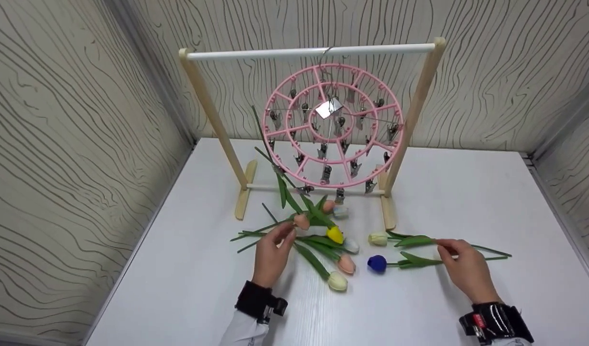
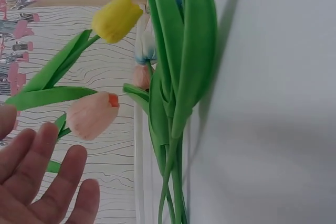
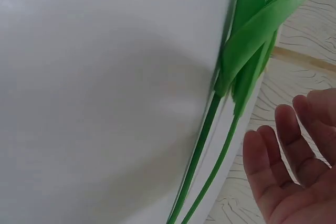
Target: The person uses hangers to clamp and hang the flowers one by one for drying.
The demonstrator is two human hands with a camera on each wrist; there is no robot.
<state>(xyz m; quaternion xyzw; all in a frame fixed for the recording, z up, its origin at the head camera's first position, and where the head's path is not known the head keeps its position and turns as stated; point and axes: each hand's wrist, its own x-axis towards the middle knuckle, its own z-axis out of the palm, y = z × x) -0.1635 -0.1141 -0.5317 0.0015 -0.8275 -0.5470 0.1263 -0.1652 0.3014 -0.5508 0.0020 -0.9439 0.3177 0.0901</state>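
Observation:
Near the hanger's lower left side, my left hand [image 1: 271,257] has its fingertips right at a pink tulip [image 1: 301,221]. In the left wrist view, loosely bent fingers [image 2: 71,177] show in front of that tulip's leaves, with no visible pinch. The pink tulip and a yellow tulip [image 1: 335,234] hang head down below the pink round clip hanger [image 1: 301,173]. On the right, my right hand [image 1: 465,269] hovers by the stems of a cream tulip [image 1: 377,238] and a blue tulip [image 1: 376,264]. Its relaxed fingers [image 3: 257,156] appear beside the stems in the right wrist view.
The hanger hooks over a white bar [image 1: 256,54] on a wooden stand [image 1: 213,110]. Several metal clips dangle from its rings. More tulips, including another pink tulip [image 1: 346,264] and a pale tulip [image 1: 337,281], lie heaped on the white table [image 1: 179,274]. Patterned walls enclose the back and sides.

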